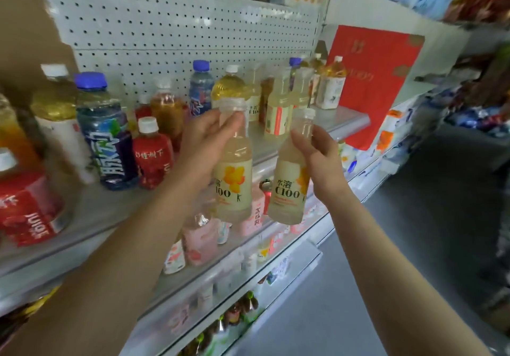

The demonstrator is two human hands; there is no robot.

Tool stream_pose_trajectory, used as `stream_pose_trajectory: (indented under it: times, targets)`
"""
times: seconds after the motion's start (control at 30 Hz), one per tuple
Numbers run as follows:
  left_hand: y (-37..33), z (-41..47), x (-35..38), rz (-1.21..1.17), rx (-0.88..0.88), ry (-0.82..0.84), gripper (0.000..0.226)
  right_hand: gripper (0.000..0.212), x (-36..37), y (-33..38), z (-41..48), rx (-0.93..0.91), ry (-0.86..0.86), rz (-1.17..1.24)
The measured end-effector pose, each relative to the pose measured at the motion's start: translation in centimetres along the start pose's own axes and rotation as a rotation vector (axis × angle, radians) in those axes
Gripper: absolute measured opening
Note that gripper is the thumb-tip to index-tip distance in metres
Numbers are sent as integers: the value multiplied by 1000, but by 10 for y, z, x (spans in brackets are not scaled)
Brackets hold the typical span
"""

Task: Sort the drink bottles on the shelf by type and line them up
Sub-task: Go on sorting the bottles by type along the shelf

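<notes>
My left hand (204, 145) grips the neck of a pale C100 bottle (234, 179) with a yellow flower label. My right hand (317, 156) holds a second, matching C100 bottle (289, 187) by its neck. Both bottles hang in the air in front of the grey shelf (342, 121). On the shelf stand mixed drinks: a blue-capped dark blue bottle (110, 140), a small red bottle (153, 156), a yellow tea bottle (227, 87) and more C100 bottles (278, 109) further back.
A red box (369, 79) leans at the shelf's right end. A red juice bottle (24, 206) stands near the left front edge. Lower shelves hold pink and white bottles (198, 234). The grey floor aisle (414, 245) lies to the right.
</notes>
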State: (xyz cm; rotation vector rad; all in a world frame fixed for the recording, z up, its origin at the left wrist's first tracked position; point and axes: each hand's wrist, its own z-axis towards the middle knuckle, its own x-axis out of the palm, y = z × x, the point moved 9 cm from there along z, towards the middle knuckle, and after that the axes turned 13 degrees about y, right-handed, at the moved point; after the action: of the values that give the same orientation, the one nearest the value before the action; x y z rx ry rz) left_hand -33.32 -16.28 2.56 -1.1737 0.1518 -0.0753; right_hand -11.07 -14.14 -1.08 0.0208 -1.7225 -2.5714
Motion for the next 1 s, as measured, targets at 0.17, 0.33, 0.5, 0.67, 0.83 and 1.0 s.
stream_pose_trajectory:
  times: [0.17,0.33,0.5,0.67,0.83,1.0]
  targets:
    - [8,58,37,31,46,-18,35,13,-50,-13,54,-34,26,8]
    - [19,105,73,82,80,-144,45,12,-105,-26,114,-45,95,19]
    - [26,141,106,95,115,-282,9,14,-147,-35,176,-54,186,-47]
    - [30,156,117,133,149,-400,14,27,-162,-44,227,-74,271,-42]
    - [36,166,112,175,148,-451,16,23,-157,-51,266,-111,328,-51]
    - [39,182,109,164,151,-473,24,24,-152,-68,289,-116,374,-46]
